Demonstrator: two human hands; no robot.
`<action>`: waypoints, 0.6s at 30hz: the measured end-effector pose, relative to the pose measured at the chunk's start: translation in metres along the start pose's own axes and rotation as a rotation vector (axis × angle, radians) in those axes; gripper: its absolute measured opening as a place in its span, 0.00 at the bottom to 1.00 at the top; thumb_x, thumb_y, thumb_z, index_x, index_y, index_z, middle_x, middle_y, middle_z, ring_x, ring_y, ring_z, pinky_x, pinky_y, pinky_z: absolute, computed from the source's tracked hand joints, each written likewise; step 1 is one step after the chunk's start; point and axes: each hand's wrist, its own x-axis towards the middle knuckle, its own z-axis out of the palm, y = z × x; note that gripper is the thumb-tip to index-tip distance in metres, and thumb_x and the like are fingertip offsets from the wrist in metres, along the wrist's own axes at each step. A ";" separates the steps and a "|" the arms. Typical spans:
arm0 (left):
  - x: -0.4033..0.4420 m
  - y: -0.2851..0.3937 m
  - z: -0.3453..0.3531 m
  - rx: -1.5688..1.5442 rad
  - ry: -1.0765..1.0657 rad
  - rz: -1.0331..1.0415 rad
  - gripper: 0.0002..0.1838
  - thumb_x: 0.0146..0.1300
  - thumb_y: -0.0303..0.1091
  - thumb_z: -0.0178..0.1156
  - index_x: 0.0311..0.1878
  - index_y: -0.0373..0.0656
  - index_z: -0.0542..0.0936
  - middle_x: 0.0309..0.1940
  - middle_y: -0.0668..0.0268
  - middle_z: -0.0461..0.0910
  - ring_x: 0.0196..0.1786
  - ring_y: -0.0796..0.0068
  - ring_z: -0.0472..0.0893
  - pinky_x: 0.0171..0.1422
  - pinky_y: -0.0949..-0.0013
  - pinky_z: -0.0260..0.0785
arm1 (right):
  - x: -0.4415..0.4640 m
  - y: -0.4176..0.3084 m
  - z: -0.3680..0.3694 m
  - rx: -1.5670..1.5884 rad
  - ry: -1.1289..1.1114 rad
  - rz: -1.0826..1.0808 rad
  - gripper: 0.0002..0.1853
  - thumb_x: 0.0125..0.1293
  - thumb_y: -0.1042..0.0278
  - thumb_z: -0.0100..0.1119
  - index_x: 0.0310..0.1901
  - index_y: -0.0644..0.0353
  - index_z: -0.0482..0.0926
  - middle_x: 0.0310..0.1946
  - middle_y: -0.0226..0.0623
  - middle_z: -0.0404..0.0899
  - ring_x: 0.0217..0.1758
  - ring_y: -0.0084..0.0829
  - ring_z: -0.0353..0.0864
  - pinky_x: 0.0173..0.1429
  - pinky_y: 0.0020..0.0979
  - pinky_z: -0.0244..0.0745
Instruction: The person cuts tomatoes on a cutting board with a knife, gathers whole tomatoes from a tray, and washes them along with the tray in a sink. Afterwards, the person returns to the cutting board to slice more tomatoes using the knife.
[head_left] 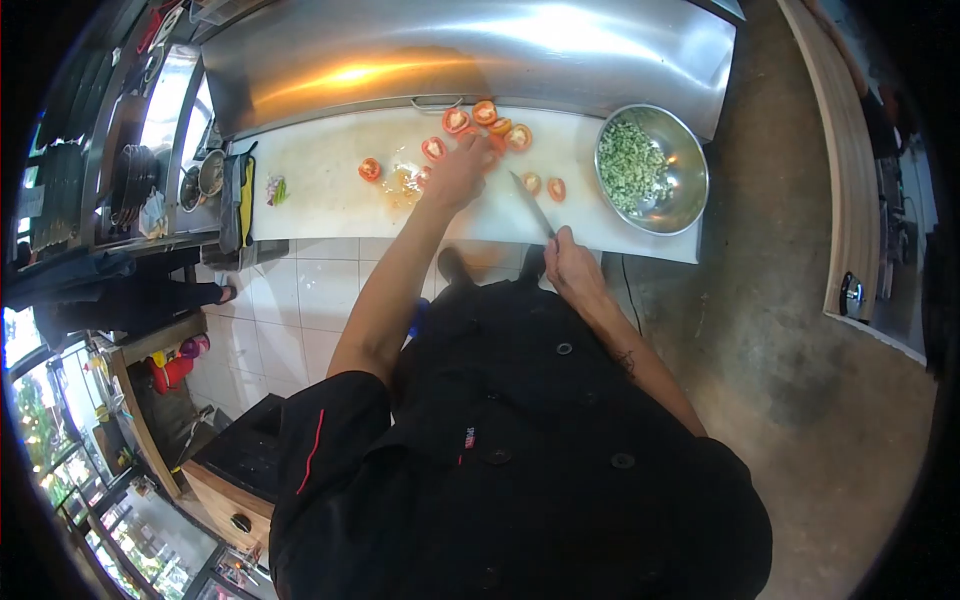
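Note:
My right hand [575, 268] is closed round the handle of a kitchen knife [533, 205], its blade pointing up and left over the white cutting board [320, 190]. My left hand [462, 172] reaches over the board, its fingers curled at a cut tomato [496, 146] that they partly hide. Around it lie several tomato halves, among them one at the back [484, 112] and one to the left [369, 169]. Two smaller tomato pieces, one of them red [557, 189], lie right of the blade. Wet juice and seeds [402, 186] spread left of my left hand.
A steel bowl [686, 165] with chopped green vegetable [630, 165] stands at the board's right end. Small purple and green scraps [277, 190] lie at the left, near a black and yellow cloth [240, 195]. Another person's dark-clothed legs [130, 290] show at far left.

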 end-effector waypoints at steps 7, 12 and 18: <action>-0.036 0.030 0.024 -0.196 0.185 -0.085 0.19 0.64 0.33 0.74 0.55 0.41 0.80 0.54 0.47 0.79 0.56 0.40 0.83 0.57 0.45 0.80 | -0.005 -0.002 -0.003 -0.014 0.058 -0.008 0.12 0.84 0.64 0.50 0.49 0.67 0.67 0.30 0.69 0.82 0.36 0.76 0.81 0.43 0.69 0.72; -0.055 0.049 0.038 -0.413 0.230 -0.259 0.25 0.62 0.31 0.76 0.59 0.36 0.79 0.54 0.47 0.81 0.57 0.45 0.84 0.60 0.50 0.82 | -0.001 -0.018 -0.005 0.042 0.063 -0.040 0.12 0.84 0.64 0.50 0.49 0.67 0.67 0.30 0.69 0.82 0.36 0.75 0.82 0.43 0.69 0.73; -0.053 0.050 0.035 -0.493 0.212 -0.382 0.26 0.62 0.30 0.78 0.61 0.37 0.79 0.55 0.48 0.83 0.53 0.51 0.89 0.58 0.56 0.84 | 0.011 -0.027 -0.001 -0.023 -0.005 -0.074 0.12 0.83 0.64 0.50 0.49 0.68 0.67 0.31 0.69 0.83 0.37 0.74 0.83 0.44 0.68 0.75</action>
